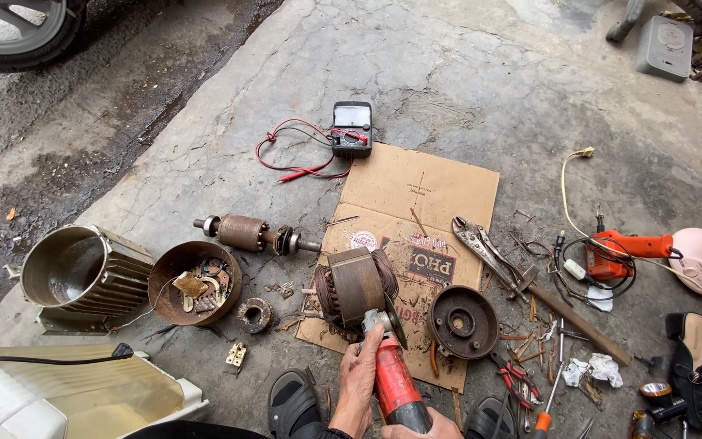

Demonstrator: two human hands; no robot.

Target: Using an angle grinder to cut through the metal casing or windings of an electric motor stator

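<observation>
- Head view: left hand (359, 382) is wrapped around the front of the red angle grinder (396, 386), fingers closed on its body just behind the gear head.
- Right hand (424, 427) shows only in part at the bottom edge, closed on the rear of the grinder body.
- Grinder disc (394, 321) touches the lower side of the motor stator (357, 284), or sits just beside it; contact cannot be confirmed.
- Stator lies on the near left corner of the cardboard sheet (424, 187), directly ahead of both hands.
- Handling judgement: stator is heavy, rigid steel with softer copper windings (386, 272) at each end. Grip the laminated core, not the coils; cut wire ends are likely sharp.
- Round end cover (463, 323) lies right of the stator, on the near edge of the cardboard.
- Rotor (255, 234) lies on the concrete beyond the cardboard's left edge.
</observation>
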